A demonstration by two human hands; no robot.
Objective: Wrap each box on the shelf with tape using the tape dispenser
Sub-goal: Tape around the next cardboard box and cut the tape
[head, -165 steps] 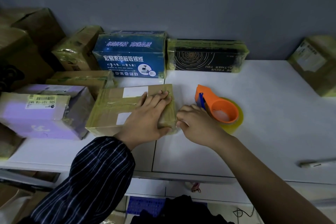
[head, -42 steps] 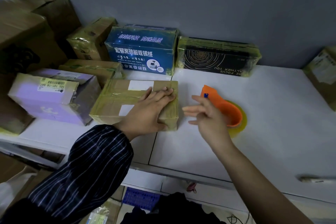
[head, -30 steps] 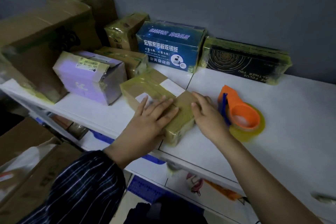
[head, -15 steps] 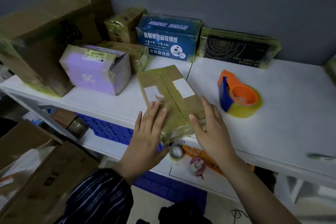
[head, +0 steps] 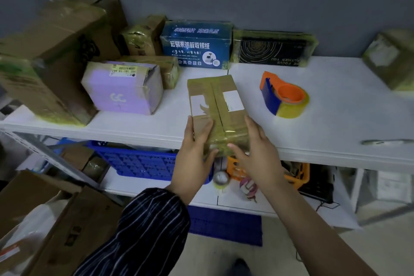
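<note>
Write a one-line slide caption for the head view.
The left hand and right hand touch the near end of a taped cardboard box on the shelf, the tape dispenser lying to its right.

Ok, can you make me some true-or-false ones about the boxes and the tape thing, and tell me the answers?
1. Both hands touch the brown box. True: the left hand and the right hand are on its near end.
2. The right hand holds the tape dispenser. False: it lies untouched on the white shelf, to the right of the brown box.
3. The blue box stands at the back by the wall. True.
4. The purple box is right of the tape dispenser. False: it is to the left of the brown box.
5. The brown box has white labels on top. True.
</note>
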